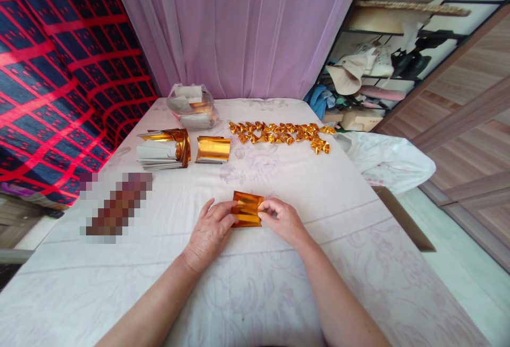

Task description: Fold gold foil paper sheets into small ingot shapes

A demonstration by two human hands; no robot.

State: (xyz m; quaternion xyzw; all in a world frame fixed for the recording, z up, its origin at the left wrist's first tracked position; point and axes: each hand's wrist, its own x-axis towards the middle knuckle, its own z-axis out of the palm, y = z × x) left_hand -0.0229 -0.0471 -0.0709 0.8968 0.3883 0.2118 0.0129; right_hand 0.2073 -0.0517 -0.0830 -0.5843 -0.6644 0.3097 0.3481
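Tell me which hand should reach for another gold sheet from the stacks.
Left, probably. The left hand lies on the same side as the gold sheet stacks, which sit ahead and to the left. The right hand pinches the folded gold sheet and would have to cross over.

The single view comes from a camera worn on the person's head, looking forward and down along both forearms onto the cloth-covered bench. It sits close to the near edge (the arms enter from the bottom of the frame), so the left hand and right hand lie low and central. Farther off it faces the purple curtain, with a shelf rack at right.
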